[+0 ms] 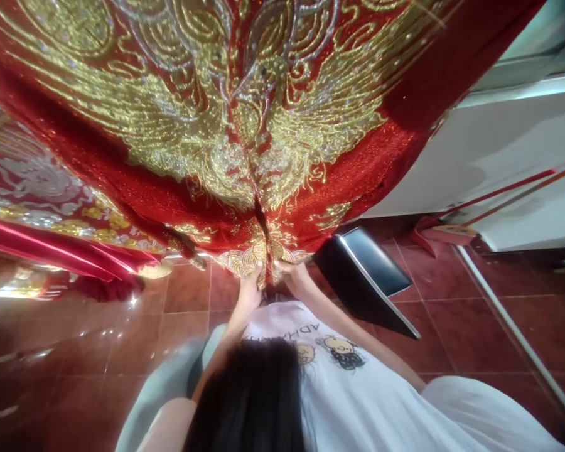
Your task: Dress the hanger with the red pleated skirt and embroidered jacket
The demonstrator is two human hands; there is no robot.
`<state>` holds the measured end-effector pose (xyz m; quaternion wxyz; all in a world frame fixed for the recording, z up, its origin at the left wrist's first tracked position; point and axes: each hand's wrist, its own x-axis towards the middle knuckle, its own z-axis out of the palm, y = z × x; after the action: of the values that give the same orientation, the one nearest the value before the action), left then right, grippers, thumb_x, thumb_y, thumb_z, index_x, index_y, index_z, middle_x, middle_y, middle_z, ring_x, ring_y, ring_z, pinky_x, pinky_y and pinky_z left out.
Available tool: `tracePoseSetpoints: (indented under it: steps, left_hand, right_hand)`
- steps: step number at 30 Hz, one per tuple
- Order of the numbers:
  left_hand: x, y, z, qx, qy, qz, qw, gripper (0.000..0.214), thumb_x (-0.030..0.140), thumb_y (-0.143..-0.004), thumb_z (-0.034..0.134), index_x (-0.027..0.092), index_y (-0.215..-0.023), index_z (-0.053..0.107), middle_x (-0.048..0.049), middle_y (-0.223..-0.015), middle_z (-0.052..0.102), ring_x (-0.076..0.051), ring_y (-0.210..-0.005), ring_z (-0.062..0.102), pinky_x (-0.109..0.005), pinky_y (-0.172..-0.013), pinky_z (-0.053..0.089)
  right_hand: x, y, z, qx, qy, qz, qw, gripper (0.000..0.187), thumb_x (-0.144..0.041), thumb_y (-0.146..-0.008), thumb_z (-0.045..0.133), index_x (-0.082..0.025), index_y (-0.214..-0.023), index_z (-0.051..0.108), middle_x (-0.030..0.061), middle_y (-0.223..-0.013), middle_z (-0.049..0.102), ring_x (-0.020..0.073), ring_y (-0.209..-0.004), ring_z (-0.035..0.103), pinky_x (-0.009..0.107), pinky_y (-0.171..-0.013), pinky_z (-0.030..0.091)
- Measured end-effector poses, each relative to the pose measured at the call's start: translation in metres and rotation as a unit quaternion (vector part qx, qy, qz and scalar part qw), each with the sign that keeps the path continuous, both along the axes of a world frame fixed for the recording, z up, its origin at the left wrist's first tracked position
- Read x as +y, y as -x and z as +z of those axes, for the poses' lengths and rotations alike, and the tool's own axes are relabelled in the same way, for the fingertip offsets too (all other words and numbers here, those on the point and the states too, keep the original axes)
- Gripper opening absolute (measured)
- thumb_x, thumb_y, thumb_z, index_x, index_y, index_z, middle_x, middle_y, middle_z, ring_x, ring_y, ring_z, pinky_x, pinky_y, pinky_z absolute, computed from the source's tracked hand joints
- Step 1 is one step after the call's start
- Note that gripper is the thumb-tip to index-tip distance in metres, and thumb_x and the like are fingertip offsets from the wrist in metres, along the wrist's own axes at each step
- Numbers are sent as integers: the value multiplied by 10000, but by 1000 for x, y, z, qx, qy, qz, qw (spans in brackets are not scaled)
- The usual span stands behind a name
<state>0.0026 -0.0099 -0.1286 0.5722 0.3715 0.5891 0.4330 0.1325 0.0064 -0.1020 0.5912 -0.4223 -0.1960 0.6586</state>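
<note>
A large red garment (pixel 358 207) hangs in front of me, covered with gold and silver embroidery and shiny beadwork. A split runs down its middle to a gold wave-patterned hem. My left hand (pixel 251 280) pinches the hem just left of this split, thumb on top. On the other side of the split, my right hand (pixel 295 275) grips the hem's right edge. Both hands are close together at the lowest point of the garment, and the fingers behind the cloth are hidden.
More embroidered clothing (pixel 32 169) and a glossy pink-red cloth (pixel 70 251) hang at the left. A black box-like object (pixel 358 276) stands right of my hands. Red long-handled dustpans (pixel 445 233) lean by the white wall (pixel 508 150). Red tiles (pixel 452 326) cover the floor.
</note>
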Motion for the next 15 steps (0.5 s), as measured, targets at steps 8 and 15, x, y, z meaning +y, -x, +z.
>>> tracePoseSetpoints:
  steps: [8, 15]
  left_hand:
    - [-4, 4, 8, 25, -18, -23, 999, 211, 178, -748, 642, 176, -943, 725, -71, -940, 727, -236, -960, 634, -387, -954, 480]
    - [-1, -13, 23, -15, -15, 0, 1000, 293, 319, -890, 514, 171, -1074, 688, -98, -1087, 717, -216, -926, 661, -366, -895, 520]
  right_hand:
    - [0, 2, 3, 35, 32, -9, 999, 469, -186, -517, 811, -182, -962, 661, 42, -881, 738, 233, -947, 666, 368, -869, 518]
    - [1, 2, 4, 51, 66, -37, 996, 468, -129, -473, 813, -195, -904, 643, 9, -818, 723, 212, -904, 676, 334, -823, 527]
